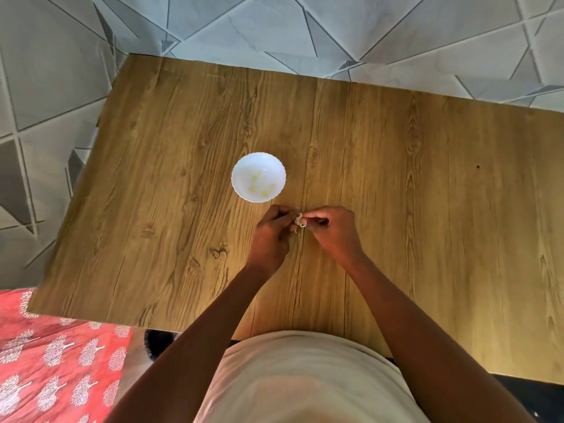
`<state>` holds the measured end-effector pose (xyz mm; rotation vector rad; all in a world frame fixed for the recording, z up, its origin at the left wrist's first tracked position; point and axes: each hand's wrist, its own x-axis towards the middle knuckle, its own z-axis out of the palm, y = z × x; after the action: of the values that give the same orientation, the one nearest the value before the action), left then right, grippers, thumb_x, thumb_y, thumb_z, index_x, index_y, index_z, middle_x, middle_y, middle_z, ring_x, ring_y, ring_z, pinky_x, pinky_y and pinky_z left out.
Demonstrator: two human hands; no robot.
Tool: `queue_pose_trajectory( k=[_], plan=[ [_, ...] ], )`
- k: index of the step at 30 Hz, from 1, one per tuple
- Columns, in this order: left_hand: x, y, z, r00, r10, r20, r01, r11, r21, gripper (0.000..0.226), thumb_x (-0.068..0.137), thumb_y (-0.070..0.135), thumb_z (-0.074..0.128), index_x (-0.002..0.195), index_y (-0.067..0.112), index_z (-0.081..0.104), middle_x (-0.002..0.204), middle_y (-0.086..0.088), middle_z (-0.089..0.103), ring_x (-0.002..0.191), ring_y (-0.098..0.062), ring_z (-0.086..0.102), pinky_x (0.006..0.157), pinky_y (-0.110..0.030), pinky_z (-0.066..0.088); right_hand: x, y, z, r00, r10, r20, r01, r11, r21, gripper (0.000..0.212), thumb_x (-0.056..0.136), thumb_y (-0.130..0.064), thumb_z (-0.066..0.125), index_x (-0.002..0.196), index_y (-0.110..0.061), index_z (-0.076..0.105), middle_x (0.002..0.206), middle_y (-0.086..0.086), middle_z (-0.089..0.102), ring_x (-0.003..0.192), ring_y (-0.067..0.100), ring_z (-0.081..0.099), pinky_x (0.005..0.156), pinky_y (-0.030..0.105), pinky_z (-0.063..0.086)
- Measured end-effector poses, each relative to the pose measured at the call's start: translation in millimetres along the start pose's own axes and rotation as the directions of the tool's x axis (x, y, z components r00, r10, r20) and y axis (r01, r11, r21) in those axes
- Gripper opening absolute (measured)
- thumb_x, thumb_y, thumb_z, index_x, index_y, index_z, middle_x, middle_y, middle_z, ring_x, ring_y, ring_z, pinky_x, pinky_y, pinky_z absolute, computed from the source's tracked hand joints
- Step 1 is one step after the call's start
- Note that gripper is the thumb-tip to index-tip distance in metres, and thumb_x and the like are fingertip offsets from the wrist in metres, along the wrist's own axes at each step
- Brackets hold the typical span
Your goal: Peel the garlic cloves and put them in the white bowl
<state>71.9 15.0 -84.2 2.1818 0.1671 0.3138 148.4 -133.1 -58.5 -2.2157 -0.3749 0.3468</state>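
So over on the left there's the white bowl (258,177) sitting on the wooden desk (396,178), with a handful of yellowish peeled cloves (262,187) already lying in the bottom, so I'd say the job is well underway. Just to the right of it and a bit nearer the person, the left hand (272,232) has its fingers curled in around a garlic clove (298,220), pinching it at the tips, and the right hand (332,228) meets it from the other side, fingertips closed on what looks like the papery skin. The clove is held up between the two hands, just beside the bowl's rim but not over it. Handling-wise, my guess: it weighs basically nothing, it's firm enough to squeeze a bit, but the skin is thin, dry and tears into flakes, and once bare the clove probably gets a little slick and sticky. Best bet is to hold the fat body steady with one hand and pick at the skin from the pointed or root end with the other.
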Motion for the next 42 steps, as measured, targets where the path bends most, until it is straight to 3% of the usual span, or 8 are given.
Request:
queue_pose_trajectory(
  k=[3, 11, 20, 24, 29, 36, 39, 42],
  plan=[
    [-3, 2, -3, 0.999, 0.014, -0.03, -0.014, 1.0, 0.012, 0.036, 0.091, -0.013, 0.063, 0.123, 0.002, 0.071, 0.117, -0.01, 0.068, 0.106, -0.02, 0.067, 0.095, -0.027, 0.055, -1, 0, -1, 1.0, 0.016, -0.003, -0.016, 1.0, 0.001, 0.017, 0.089, -0.011, 0.078, 0.105, -0.017, 0.081, 0.096, -0.004, 0.079, 0.084, 0.001, 0.07, 0.078, 0.01, 0.052],
    [-17, 6, -9, 0.996, -0.09, -0.016, 0.088, 0.992, -0.091, 0.041, 0.093, -0.009, 0.054, 0.127, 0.008, 0.069, 0.117, -0.005, 0.073, 0.104, -0.015, 0.072, 0.092, -0.04, 0.06, -6, -5, 1, 1.0, -0.012, -0.018, 0.012, 1.0, -0.021, 0.018, 0.091, -0.004, 0.073, 0.105, -0.012, 0.08, 0.1, 0.002, 0.078, 0.087, 0.005, 0.068, 0.079, 0.004, 0.046],
    [-4, 0, -17, 0.994, -0.098, 0.051, 0.102, 0.99, -0.097, 0.04, 0.087, -0.002, 0.077, 0.125, 0.008, 0.069, 0.112, -0.003, 0.07, 0.092, -0.012, 0.072, 0.079, -0.033, 0.063, -8, -5, 3, 0.999, -0.036, -0.027, 0.035, 0.998, -0.051, 0.019, 0.089, -0.004, 0.074, 0.104, -0.013, 0.08, 0.097, 0.001, 0.078, 0.08, -0.001, 0.065, 0.075, 0.003, 0.044],
    [2, -2, -12, 0.993, -0.093, 0.078, 0.096, 0.995, -0.026, 0.038, 0.083, 0.002, 0.084, 0.119, 0.009, 0.075, 0.109, 0.001, 0.064, 0.087, -0.008, 0.066, 0.079, -0.019, 0.058, -8, -6, 1, 1.0, -0.022, -0.008, 0.022, 0.999, -0.03, 0.018, 0.09, -0.005, 0.074, 0.104, -0.013, 0.081, 0.098, 0.0, 0.079, 0.078, -0.009, 0.063, 0.076, 0.001, 0.046],
    [3, -1, -5, 0.993, -0.105, 0.044, 0.104, 0.994, 0.012, 0.033, 0.084, 0.005, 0.084, 0.116, 0.01, 0.077, 0.106, -0.001, 0.064, 0.085, -0.004, 0.06, 0.079, -0.006, 0.048, -7, -4, -1, 1.0, -0.008, -0.005, 0.009, 1.0, 0.019, 0.016, 0.089, -0.007, 0.076, 0.103, -0.013, 0.081, 0.096, 0.001, 0.079, 0.083, 0.0, 0.071, 0.077, 0.005, 0.049],
    [6, 2, -5, 0.991, -0.134, 0.003, 0.134, 0.991, 0.009, 0.03, 0.083, 0.01, 0.085, 0.112, 0.011, 0.08, 0.095, -0.003, 0.067, 0.08, -0.013, 0.064, 0.075, -0.024, 0.056, -4, -4, -1, 1.0, 0.016, 0.003, -0.016, 1.0, 0.024, 0.017, 0.088, -0.009, 0.078, 0.104, -0.013, 0.081, 0.096, 0.001, 0.079, 0.083, 0.0, 0.071, 0.081, 0.016, 0.056],
    [9, 1, -6, 0.99, -0.14, 0.02, 0.139, 0.99, 0.041, 0.028, 0.082, 0.006, 0.084, 0.11, 0.01, 0.08, 0.092, -0.006, 0.067, 0.079, -0.017, 0.064, 0.074, -0.029, 0.056, -3, -10, 1, 1.0, 0.016, -0.01, -0.016, 1.0, 0.021, 0.018, 0.085, -0.011, 0.082, 0.102, -0.01, 0.081, 0.089, 0.001, 0.079, 0.072, -0.01, 0.066, 0.071, 0.005, 0.05],
    [10, -2, -5, 0.991, -0.13, 0.039, 0.127, 0.989, 0.072, 0.029, 0.083, 0.001, 0.081, 0.111, 0.009, 0.08, 0.093, -0.007, 0.066, 0.078, -0.017, 0.063, 0.073, -0.034, 0.058, -3, -13, 4, 1.0, 0.008, -0.013, -0.008, 1.0, -0.017, 0.024, 0.079, -0.015, 0.086, 0.102, -0.01, 0.081, 0.088, 0.001, 0.079, 0.072, -0.001, 0.068, 0.071, 0.011, 0.054]
  ],
)
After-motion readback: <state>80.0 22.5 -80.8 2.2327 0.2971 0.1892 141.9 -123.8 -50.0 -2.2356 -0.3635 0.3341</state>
